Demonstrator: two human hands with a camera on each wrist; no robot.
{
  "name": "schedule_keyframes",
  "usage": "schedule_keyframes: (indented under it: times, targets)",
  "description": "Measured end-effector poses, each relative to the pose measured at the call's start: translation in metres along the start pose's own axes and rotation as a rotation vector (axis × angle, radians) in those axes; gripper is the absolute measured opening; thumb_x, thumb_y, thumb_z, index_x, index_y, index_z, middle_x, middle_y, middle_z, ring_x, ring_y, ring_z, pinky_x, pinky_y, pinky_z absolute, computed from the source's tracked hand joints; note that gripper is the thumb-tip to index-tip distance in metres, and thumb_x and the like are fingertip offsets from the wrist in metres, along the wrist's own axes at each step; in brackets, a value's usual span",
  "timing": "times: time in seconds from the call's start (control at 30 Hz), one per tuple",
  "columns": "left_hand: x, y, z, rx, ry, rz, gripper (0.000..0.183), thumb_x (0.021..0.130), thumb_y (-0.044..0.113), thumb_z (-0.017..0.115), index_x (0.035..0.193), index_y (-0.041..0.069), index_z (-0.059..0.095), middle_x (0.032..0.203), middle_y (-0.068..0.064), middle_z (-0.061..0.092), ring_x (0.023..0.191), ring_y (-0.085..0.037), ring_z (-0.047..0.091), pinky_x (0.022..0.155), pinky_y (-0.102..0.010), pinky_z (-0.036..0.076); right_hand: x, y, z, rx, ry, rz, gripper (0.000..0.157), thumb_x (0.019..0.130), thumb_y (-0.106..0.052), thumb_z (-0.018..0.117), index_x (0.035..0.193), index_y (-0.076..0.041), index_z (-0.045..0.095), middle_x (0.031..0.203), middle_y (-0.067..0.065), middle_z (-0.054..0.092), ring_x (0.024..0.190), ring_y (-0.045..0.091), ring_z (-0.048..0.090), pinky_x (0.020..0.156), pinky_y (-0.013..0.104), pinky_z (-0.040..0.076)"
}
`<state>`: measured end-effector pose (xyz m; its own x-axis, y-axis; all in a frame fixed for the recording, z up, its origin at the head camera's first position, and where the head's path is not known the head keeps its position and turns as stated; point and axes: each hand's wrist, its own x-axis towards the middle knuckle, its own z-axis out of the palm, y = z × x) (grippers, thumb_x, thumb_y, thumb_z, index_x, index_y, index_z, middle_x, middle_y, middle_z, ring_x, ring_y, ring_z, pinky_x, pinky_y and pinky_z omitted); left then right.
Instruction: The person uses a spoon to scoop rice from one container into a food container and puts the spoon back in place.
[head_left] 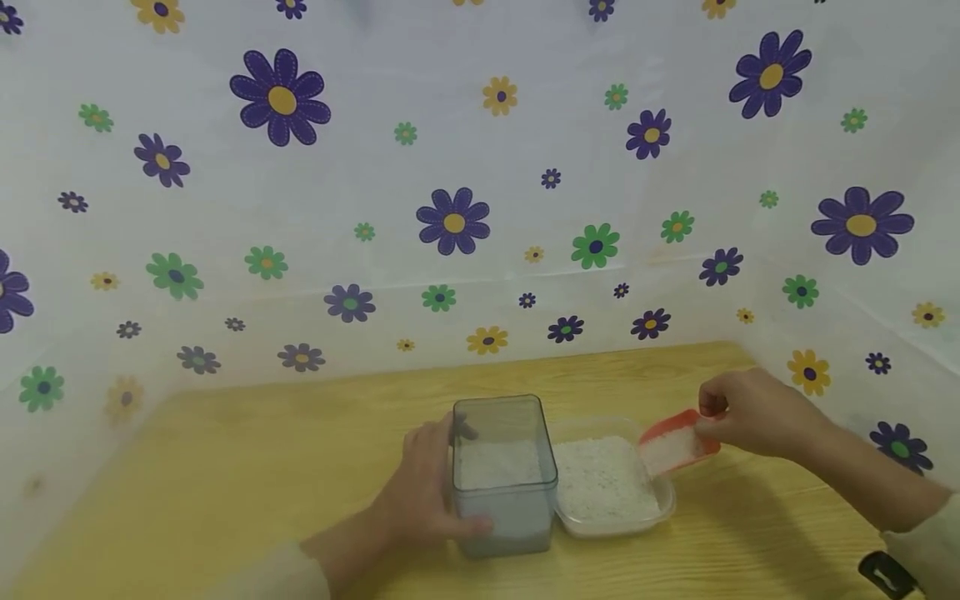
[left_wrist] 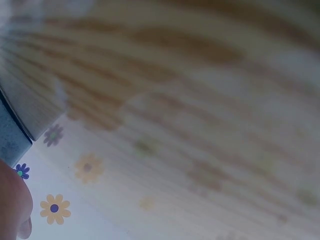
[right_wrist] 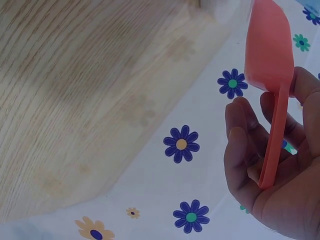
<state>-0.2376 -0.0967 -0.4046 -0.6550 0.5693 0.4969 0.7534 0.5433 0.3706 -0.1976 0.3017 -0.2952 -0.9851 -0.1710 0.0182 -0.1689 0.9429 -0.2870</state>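
Observation:
My right hand (head_left: 757,414) grips a red scoop (right_wrist: 270,45) by its handle. White grains fill part of the scoop, whose tip hangs over the right rim of a clear shallow tub (head_left: 573,527). A bed of white grains (head_left: 607,479) lies in that tub. Left of it stands a grey see-through box (head_left: 504,521), open at the top, with white contents low inside. Fingers behind its left side and thumb across its front, my left hand (head_left: 423,492) holds the box. Only a finger (left_wrist: 15,205) and a corner of the box (left_wrist: 12,132) show in the left wrist view.
The box and tub stand side by side on a wood-grain table (head_left: 285,467). A white flowered cloth (head_left: 360,183) rises behind the table and at both sides. A dark band (head_left: 887,575) shows by the right sleeve.

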Motion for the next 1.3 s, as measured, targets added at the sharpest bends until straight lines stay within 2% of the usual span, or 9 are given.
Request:
schedule_keyframes:
  times: [0.37, 0.5, 0.6, 0.7, 0.83, 0.9, 0.97, 1.07, 1.3]
  targets:
    - [0.004, 0.004, -0.005, -0.035, -0.006, 0.012, 0.097, 0.059, 0.065, 0.073, 0.133, 0.018, 0.032, 0.119, 0.004, 0.049, 0.104, -0.013, 0.044, 0.095, -0.045, 0.026, -0.006, -0.014, 0.002, -0.062, 0.000, -0.063, 0.007, 0.074, -0.020, 0.068, 0.072, -0.022, 0.061, 0.066, -0.007, 0.052, 0.063, 0.011, 0.045, 0.051, 0.023, 0.037]
    - [0.004, 0.003, -0.006, -0.026, 0.017, 0.022, 0.096, 0.058, 0.066, 0.072, 0.131, 0.017, 0.034, 0.117, 0.004, 0.050, 0.103, -0.014, 0.045, 0.094, -0.044, 0.027, -0.006, -0.025, 0.007, -0.049, -0.023, -0.076, 0.008, 0.074, -0.021, 0.068, 0.073, -0.024, 0.061, 0.066, -0.008, 0.053, 0.062, 0.010, 0.046, 0.052, 0.024, 0.036]
    - [0.004, 0.002, -0.006, -0.010, 0.038, 0.034, 0.097, 0.058, 0.070, 0.070, 0.130, 0.015, 0.035, 0.115, 0.003, 0.051, 0.101, -0.014, 0.046, 0.093, -0.043, 0.028, -0.004, -0.035, 0.013, -0.068, 0.002, -0.114, 0.008, 0.075, -0.022, 0.069, 0.073, -0.025, 0.061, 0.066, -0.010, 0.054, 0.061, 0.008, 0.046, 0.053, 0.023, 0.037]
    - [0.003, 0.000, -0.004, -0.005, 0.034, 0.031, 0.099, 0.058, 0.071, 0.069, 0.131, 0.013, 0.036, 0.115, 0.003, 0.051, 0.101, -0.013, 0.045, 0.093, -0.043, 0.029, -0.003, -0.044, 0.023, -0.140, 0.120, -0.248, 0.011, 0.073, -0.023, 0.071, 0.073, -0.026, 0.061, 0.068, -0.014, 0.054, 0.059, 0.004, 0.044, 0.053, 0.020, 0.038]
    - [0.001, 0.000, -0.002, -0.004, 0.014, 0.009, 0.099, 0.059, 0.068, 0.071, 0.132, 0.011, 0.035, 0.116, 0.004, 0.050, 0.103, -0.012, 0.045, 0.093, -0.044, 0.029, 0.001, -0.050, 0.031, -0.312, 0.430, -0.597, 0.015, 0.068, -0.017, 0.075, 0.073, -0.022, 0.062, 0.074, -0.010, 0.056, 0.062, 0.004, 0.047, 0.055, 0.019, 0.044]
    - [0.000, 0.001, -0.002, 0.001, 0.011, 0.001, 0.099, 0.059, 0.066, 0.072, 0.133, 0.012, 0.034, 0.116, 0.003, 0.051, 0.103, -0.012, 0.045, 0.094, -0.044, 0.029, 0.004, -0.052, 0.030, -0.397, 0.571, -0.742, 0.004, 0.078, -0.018, 0.066, 0.075, -0.018, 0.063, 0.077, -0.006, 0.058, 0.066, 0.009, 0.051, 0.058, 0.023, 0.047]
    - [-0.001, 0.002, -0.003, 0.000, 0.003, -0.010, 0.100, 0.059, 0.066, 0.073, 0.134, 0.014, 0.033, 0.117, 0.003, 0.051, 0.105, -0.013, 0.045, 0.095, -0.044, 0.029, 0.006, -0.055, 0.027, -0.462, 0.656, -0.837, 0.015, 0.087, -0.018, 0.052, 0.077, -0.014, 0.062, 0.079, -0.001, 0.060, 0.070, 0.015, 0.054, 0.061, 0.029, 0.048]
    - [-0.002, 0.003, -0.005, 0.005, -0.011, -0.023, 0.100, 0.060, 0.066, 0.072, 0.136, 0.015, 0.031, 0.119, 0.003, 0.050, 0.106, -0.013, 0.045, 0.096, -0.044, 0.029, 0.008, -0.061, 0.021, -0.457, 0.738, -0.881, 0.034, 0.094, -0.021, 0.034, 0.078, -0.012, 0.063, 0.079, 0.002, 0.060, 0.072, 0.019, 0.055, 0.062, 0.033, 0.048]
    - [-0.002, 0.002, -0.005, 0.008, -0.011, -0.017, 0.101, 0.060, 0.070, 0.069, 0.135, 0.014, 0.032, 0.119, 0.004, 0.050, 0.107, -0.012, 0.044, 0.096, -0.043, 0.029, 0.016, -0.093, -0.001, -0.249, 0.883, -0.852, 0.007, 0.070, -0.015, 0.066, 0.074, -0.010, 0.068, 0.078, 0.003, 0.062, 0.068, 0.017, 0.055, 0.054, 0.027, 0.046]
